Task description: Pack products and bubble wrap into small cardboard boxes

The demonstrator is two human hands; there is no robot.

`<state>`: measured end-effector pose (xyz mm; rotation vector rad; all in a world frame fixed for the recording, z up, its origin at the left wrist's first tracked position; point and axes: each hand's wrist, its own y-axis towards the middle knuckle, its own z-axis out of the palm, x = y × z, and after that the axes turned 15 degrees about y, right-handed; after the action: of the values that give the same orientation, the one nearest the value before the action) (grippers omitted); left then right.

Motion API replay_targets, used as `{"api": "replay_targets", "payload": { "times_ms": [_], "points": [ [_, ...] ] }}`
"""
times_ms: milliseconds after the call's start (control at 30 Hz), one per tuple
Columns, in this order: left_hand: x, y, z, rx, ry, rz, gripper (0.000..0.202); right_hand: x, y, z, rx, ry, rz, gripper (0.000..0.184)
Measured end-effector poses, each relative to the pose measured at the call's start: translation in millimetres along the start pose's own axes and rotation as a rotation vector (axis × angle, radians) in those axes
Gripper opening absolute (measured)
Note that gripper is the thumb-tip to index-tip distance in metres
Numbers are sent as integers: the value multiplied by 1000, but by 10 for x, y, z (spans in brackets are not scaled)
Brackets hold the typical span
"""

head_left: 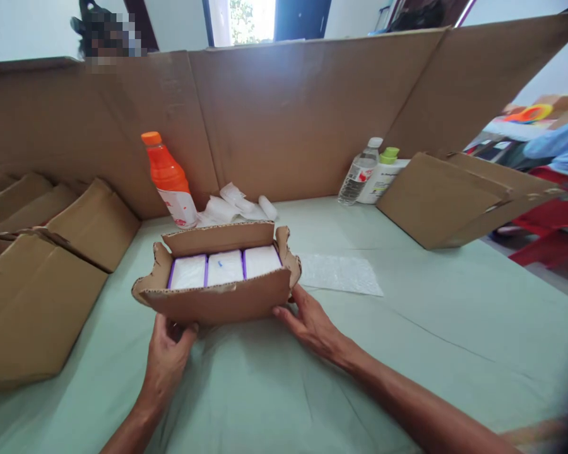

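Observation:
An uncovered cardboard box stands in the middle of the green cloth, its ragged-edged flaps raised. Inside it sit three white packs with purple edges, side by side. My left hand grips the box's lower left front corner, thumb against the front wall and the other fingers partly hidden. At the lower right corner, my right hand holds the box with its thumb on the front and fingers around the side. A flat sheet of bubble wrap lies just right of the box.
Cardboard boxes crowd the left side; another carton stands right. A tall cardboard wall closes the back. Before it are an orange bottle, crumpled white wrap, a clear bottle and a white bottle.

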<state>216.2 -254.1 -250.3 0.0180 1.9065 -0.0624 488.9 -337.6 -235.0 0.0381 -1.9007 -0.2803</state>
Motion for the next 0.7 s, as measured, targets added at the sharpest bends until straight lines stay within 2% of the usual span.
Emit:
{"api": "replay_targets", "payload": {
  "times_ms": [133,233,333,500,633,700],
  "points": [
    [-27,299,235,-8,-49,87,49,-123,257,-150,-10,-43,-30,50],
    [48,366,278,11,-86,78,56,-282,264,-293,-44,-179,-56,50],
    [147,267,210,-24,-99,7,71,-441,194,-430,-48,-396,-59,50],
    [228,-53,70,-41,-94,-32,79,-536,105,-647,43,-744,-21,28],
    [281,-273,-28,-34,-107,-50,78,-486,-167,-827,-30,-845,-55,25],
    [320,-341,-73,-42,-126,-58,74,-411,-377,-798,-64,-824,-115,24]
  ]
}}
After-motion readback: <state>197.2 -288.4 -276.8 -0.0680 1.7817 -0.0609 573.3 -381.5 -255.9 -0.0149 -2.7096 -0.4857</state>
